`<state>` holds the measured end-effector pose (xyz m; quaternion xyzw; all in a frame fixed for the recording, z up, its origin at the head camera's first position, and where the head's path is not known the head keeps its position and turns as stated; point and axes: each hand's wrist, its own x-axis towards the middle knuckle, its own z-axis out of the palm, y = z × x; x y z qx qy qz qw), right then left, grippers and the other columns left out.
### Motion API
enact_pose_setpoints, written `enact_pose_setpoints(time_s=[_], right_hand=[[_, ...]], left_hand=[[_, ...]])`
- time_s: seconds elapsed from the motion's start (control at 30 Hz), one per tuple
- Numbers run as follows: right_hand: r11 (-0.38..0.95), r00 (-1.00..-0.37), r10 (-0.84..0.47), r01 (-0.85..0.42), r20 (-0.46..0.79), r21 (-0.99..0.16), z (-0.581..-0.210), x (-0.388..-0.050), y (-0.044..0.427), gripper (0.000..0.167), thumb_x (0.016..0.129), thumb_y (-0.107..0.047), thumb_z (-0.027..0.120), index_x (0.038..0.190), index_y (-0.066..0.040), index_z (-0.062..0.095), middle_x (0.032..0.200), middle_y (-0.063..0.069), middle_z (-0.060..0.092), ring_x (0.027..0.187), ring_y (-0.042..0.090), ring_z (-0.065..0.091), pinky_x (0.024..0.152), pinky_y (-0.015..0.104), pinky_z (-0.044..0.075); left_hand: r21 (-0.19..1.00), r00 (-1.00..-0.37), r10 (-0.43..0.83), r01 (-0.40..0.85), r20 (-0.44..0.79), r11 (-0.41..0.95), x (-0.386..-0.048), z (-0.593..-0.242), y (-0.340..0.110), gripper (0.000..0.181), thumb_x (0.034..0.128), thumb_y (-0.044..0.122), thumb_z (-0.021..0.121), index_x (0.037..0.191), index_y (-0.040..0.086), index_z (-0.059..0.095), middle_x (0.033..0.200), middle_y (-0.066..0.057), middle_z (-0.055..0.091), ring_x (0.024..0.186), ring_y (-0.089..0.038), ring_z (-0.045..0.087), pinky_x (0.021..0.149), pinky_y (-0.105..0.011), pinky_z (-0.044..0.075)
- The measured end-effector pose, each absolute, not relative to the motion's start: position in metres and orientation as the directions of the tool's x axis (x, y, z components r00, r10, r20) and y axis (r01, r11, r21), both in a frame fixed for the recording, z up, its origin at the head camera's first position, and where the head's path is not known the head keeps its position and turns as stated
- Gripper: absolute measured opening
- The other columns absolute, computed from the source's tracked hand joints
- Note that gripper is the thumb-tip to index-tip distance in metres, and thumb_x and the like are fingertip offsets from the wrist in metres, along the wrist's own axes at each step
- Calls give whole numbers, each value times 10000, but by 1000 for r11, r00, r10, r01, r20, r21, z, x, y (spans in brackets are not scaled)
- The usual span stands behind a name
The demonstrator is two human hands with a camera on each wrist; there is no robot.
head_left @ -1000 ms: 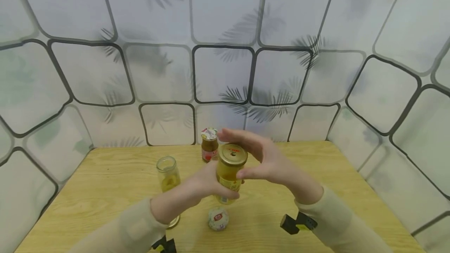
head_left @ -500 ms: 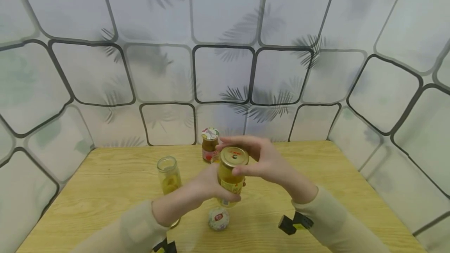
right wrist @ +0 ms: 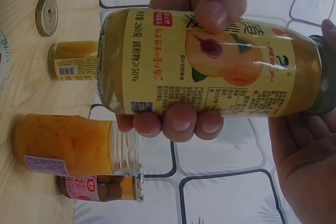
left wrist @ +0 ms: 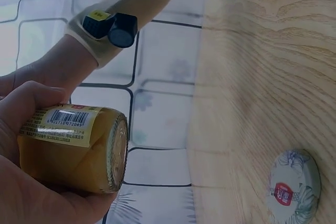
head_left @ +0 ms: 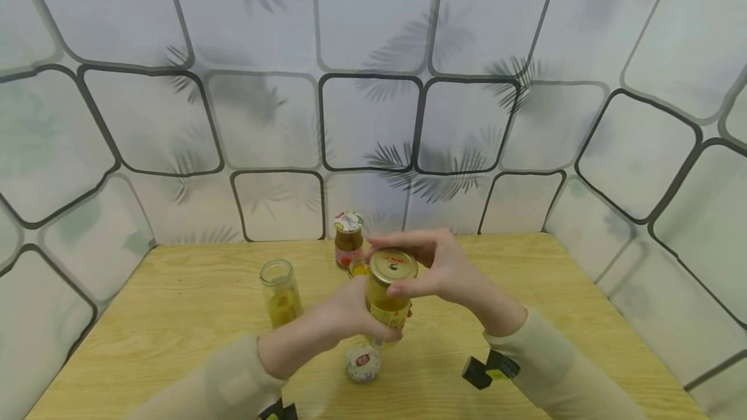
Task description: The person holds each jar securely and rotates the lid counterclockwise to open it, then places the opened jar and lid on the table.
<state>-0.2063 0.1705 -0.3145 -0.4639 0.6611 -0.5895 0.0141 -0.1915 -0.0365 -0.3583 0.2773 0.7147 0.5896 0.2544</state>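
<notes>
My left hand (head_left: pixel 344 310) grips the body of a glass jar of yellow peaches (head_left: pixel 388 303), held above the table. The label, with a peach picture (right wrist: pixel 226 59), faces the right wrist camera; the jar's bottom (left wrist: pixel 118 153) and barcode show in the left wrist view. On top is a gold lid (head_left: pixel 393 266). My right hand (head_left: pixel 434 268) holds this lid, thumb on the near side and fingers curled round the far side. In the right wrist view only part of the right hand (right wrist: pixel 310 156) shows beside the lid, and some of its fingers are hidden.
An uncovered jar of yellow fruit (head_left: pixel 281 293) stands left. Behind the held jar are an uncovered jar of orange fruit (right wrist: pixel 63 145) and a jar with a pink label (head_left: pixel 348 242). A white patterned lid (head_left: pixel 363 363) and a loose gold lid (right wrist: pixel 47 16) lie on the table.
Both hands and the jar have come slightly lower and to the right. My right hand has closed in from beside the jar's top onto its lid.
</notes>
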Motion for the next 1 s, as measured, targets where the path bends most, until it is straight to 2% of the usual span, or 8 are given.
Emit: enact_pose_setpoints(time_s=[0.1, 0.23, 0.37, 0.43, 0.63, 0.8, 0.93, 1.0], right_hand=[[-124, -594, -631, -557, 499, -821, -315, -205, 171, 594, 856, -65, 885, 1326, 181, 618, 1231, 31, 801, 1141, 109, 745, 1012, 278, 598], [-135, -615, -642, -497, 458, -857, -318, -205, 170, 634, 863, -144, 901, 1325, 185, 618, 1233, -60, 797, 1144, 97, 742, 958, 258, 614], [-202, -585, -668, -452, 460, -869, -321, -208, 168, 658, 888, -173, 885, 1300, 240, 580, 1230, -62, 798, 1162, 107, 744, 949, 258, 623], [-242, -564, -682, -427, 466, -871, -323, -210, 167, 636, 896, -172, 877, 1314, 215, 595, 1228, -39, 801, 1163, 117, 748, 954, 258, 623], [-342, -470, -737, -361, 486, -867, -331, -218, 167, 424, 927, -198, 851, 1335, -156, 743, 1245, -24, 795, 1171, 117, 749, 998, 250, 605], [-417, -343, -792, -299, 505, -858, -336, -226, 165, 452, 963, -276, 815, 1388, -164, 708, 1290, -35, 776, 1211, 109, 727, 1069, 265, 572], [-476, -198, -830, -238, 522, -847, -339, -233, 163, 501, 995, -352, 769, 1447, -167, 661, 1349, -49, 748, 1254, 104, 703, 1121, 293, 542], [-488, -146, -841, -212, 521, -847, -339, -236, 163, 519, 1003, -375, 753, 1468, -173, 642, 1372, -52, 736, 1273, 102, 692, 1137, 302, 531]], left_hand=[[987, -695, 719, 93, -31, 132, -192, -360, -35, 528, 754, -68, 778, 1260, -38, 631, 1146, -140, 752, 961, -91, 699, 931, -224, 566], [992, -661, 750, 68, -33, 104, -193, -363, -34, 531, 760, -78, 759, 1270, -49, 618, 1139, -126, 752, 962, -89, 700, 928, -229, 572], [997, -616, 787, 45, -27, 69, -195, -367, -32, 533, 761, -91, 737, 1273, -53, 595, 1109, -61, 744, 967, -87, 697, 933, -230, 572], [998, -583, 812, 32, -27, 56, -197, -368, -31, 536, 762, -89, 728, 1276, -48, 583, 1096, -10, 731, 973, -82, 691, 934, -225, 568], [1000, -446, 895, -4, 5, -7, -203, -372, -31, 525, 798, -37, 733, 1290, -65, 552, 1079, 88, 706, 1002, -79, 677, 963, -234, 552], [998, -324, 945, -17, 49, -57, -205, -374, -28, 522, 840, -18, 744, 1276, -164, 498, 1119, 25, 706, 1030, -100, 674, 988, -244, 541], [998, -239, 970, -25, 45, -53, -204, -373, -24, 514, 866, -19, 729, 1284, -187, 482, 1181, -162, 685, 1066, -106, 659, 1019, -248, 527], [998, -224, 973, -22, 52, -58, -203, -372, -22, 520, 865, -24, 730, 1286, -192, 477, 1199, -249, 659, 1070, -105, 654, 1024, -250, 527]])
